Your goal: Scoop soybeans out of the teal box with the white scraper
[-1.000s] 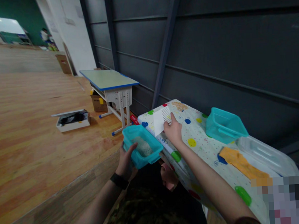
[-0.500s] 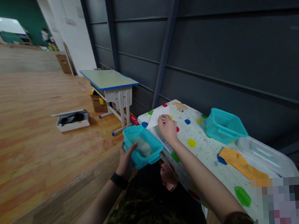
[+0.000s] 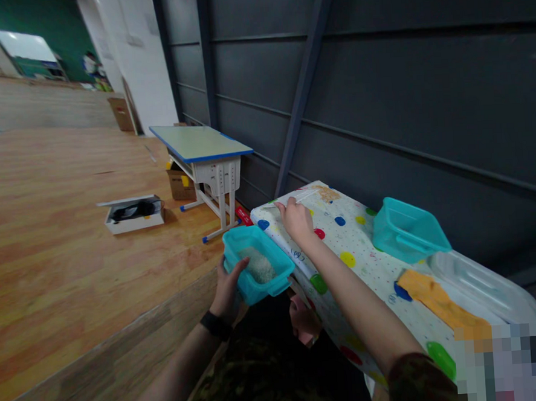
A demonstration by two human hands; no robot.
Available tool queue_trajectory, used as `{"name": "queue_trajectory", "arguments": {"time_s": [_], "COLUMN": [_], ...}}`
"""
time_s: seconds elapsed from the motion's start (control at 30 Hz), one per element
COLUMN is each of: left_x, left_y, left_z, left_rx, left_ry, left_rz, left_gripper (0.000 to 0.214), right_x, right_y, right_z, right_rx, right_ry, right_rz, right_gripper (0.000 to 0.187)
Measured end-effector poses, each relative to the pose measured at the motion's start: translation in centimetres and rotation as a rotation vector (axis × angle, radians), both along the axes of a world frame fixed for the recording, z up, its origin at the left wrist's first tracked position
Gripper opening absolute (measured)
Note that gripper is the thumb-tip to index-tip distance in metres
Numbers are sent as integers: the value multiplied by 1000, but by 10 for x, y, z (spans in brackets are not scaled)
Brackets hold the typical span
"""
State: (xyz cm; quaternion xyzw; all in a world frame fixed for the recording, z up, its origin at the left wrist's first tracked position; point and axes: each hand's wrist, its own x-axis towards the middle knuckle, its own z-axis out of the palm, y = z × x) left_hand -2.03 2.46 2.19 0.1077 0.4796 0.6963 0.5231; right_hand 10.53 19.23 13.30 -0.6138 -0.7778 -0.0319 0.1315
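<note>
My left hand (image 3: 228, 286) grips the near left side of a teal plastic box (image 3: 280, 282), thumb over its rim. White grains like rice (image 3: 259, 266) lie in the bottom of this box, which is held beside the table edge. Over the far left end of the table, my right hand (image 3: 296, 218) pinches a sheet of white paper (image 3: 304, 194), now seen nearly edge-on. Just beyond the paper is a patch of small tan pieces (image 3: 326, 193) on the spotted tablecloth (image 3: 329, 242).
A second teal box (image 3: 408, 231) stands on the table to the right, near a clear plastic lid (image 3: 486, 284) and an orange cloth (image 3: 442, 302). Past the table are a school desk (image 3: 201, 143) and an open white carton (image 3: 135, 216). A dark panelled wall (image 3: 401, 83) borders the far side.
My right hand has moved slightly up and away, tilting the paper from a broad face to a thin edge. My left hand still holds the box; the view has shifted slightly.
</note>
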Motion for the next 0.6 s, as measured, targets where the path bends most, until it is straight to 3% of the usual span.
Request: {"name": "queue_trajectory", "arguments": {"time_s": [0.3, 0.47, 0.6], "left_x": [3, 1, 0], "left_y": [-3, -4, -4], "left_z": [10, 4, 0], "left_rx": [-50, -43, -30], "left_ry": [-67, -63, -44], "left_rz": [10, 3, 1], "left_gripper": [88, 88, 89], "right_x": [0, 16, 19], "right_y": [5, -4, 5], "right_z": [-11, 0, 10], "right_rx": [-44, -66, -50], "right_ry": [-83, -103, -92], "right_rz": [30, 23, 5], "right_gripper": [50, 51, 53]}}
